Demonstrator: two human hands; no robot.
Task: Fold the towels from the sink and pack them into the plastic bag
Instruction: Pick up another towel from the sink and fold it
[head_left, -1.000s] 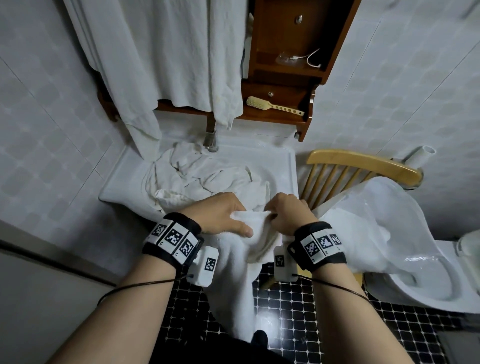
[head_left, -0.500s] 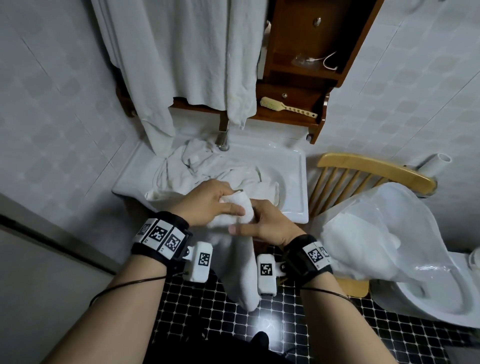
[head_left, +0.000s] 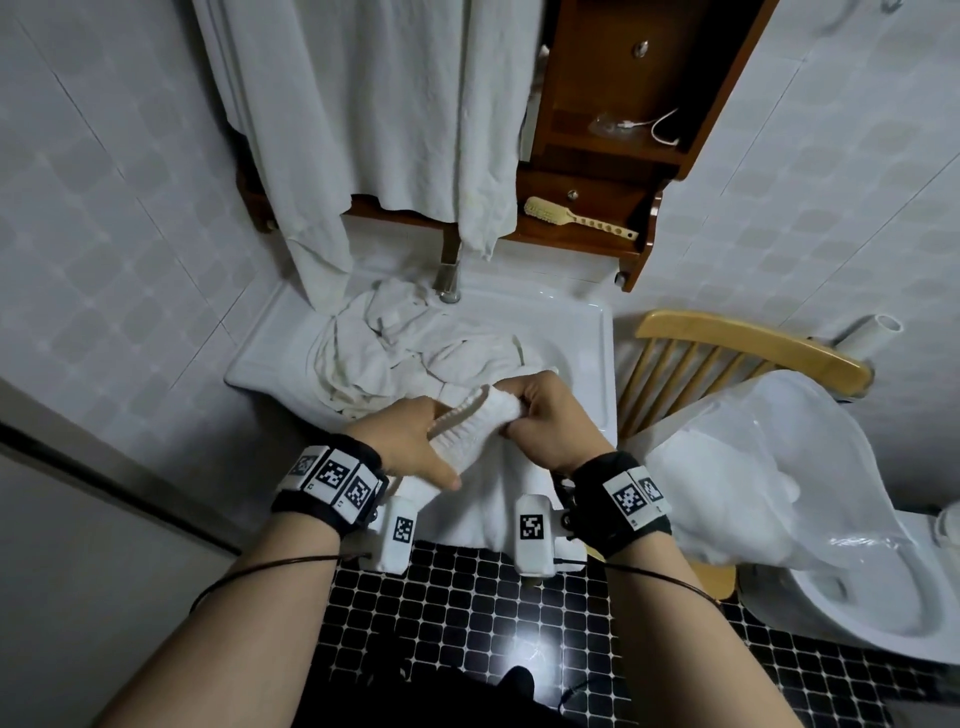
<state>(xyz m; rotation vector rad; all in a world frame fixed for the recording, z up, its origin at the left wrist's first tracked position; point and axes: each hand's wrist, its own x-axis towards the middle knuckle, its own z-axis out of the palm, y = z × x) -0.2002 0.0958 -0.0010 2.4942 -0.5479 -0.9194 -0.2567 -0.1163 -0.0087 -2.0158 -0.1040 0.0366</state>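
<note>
I hold a white towel (head_left: 485, 488) in front of the sink (head_left: 582, 332), its top edge folded over and its lower part hanging toward the floor. My left hand (head_left: 410, 441) grips the folded edge from the left, thumb on the front. My right hand (head_left: 550, 415) pinches the same edge from the right with curled fingers. Several crumpled white towels (head_left: 395, 353) lie in the basin behind my hands. A clear plastic bag (head_left: 769, 467), holding white towels, sits open on a wooden chair (head_left: 727, 338) to the right.
A tap (head_left: 448, 280) stands at the back of the sink. White towels (head_left: 374, 104) hang above it beside a wooden cabinet (head_left: 623, 130) with a brush (head_left: 571, 218) on its shelf. A toilet (head_left: 883, 597) is at the lower right. The floor has black tiles (head_left: 457, 597).
My hands have drawn together and gathered the towel's top edge into a fold; the hanging part has become shorter. The view has shifted toward the sink.
</note>
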